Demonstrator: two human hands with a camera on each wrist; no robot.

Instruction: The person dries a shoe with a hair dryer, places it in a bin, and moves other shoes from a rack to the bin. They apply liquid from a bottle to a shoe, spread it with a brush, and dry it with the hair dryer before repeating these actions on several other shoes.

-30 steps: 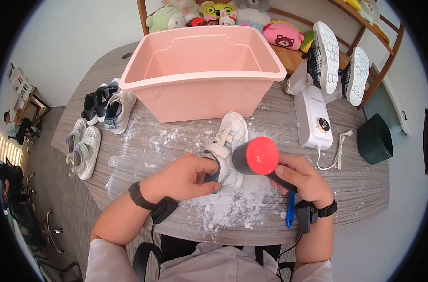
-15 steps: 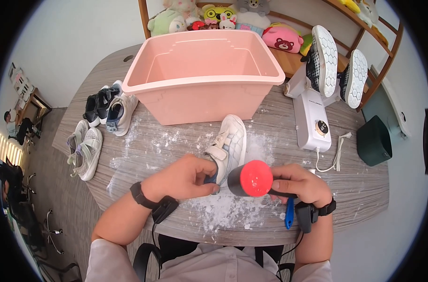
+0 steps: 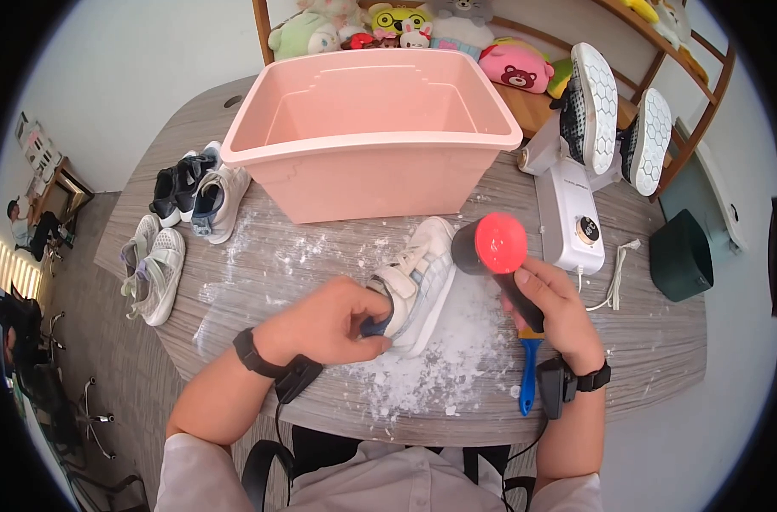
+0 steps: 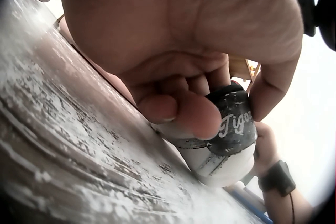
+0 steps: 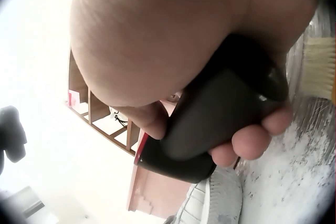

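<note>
A white sneaker [image 3: 428,275] with a strap and a dark heel collar stands toe away over white powder on the table. My left hand [image 3: 328,317] grips its heel collar; silvery lettering shows on the heel [image 4: 234,124] in the left wrist view. My right hand [image 3: 566,317] holds a black handheld tool [image 3: 500,242] by its thick handle [image 5: 223,111]. Its barrel is short, with a round red end facing up toward my head, and it hovers beside the shoe's toe. A brush [image 3: 529,375] with a blue handle and pale bristles lies below my right hand.
A large pink tub [image 3: 380,188] stands behind the sneaker. At right, a white shoe dryer [image 3: 567,222] carries dark shoes with white soles [image 3: 595,107], its cord trailing near a dark green bin [image 3: 680,254]. Several children's shoes [image 3: 160,277] line the left side. Plush toys [image 3: 515,66] fill a shelf behind.
My right hand first brought the tool down toward me, then lifted it away to the upper right. The sneaker, still in my left hand, has turned with its toe farther right. More of the brush shows.
</note>
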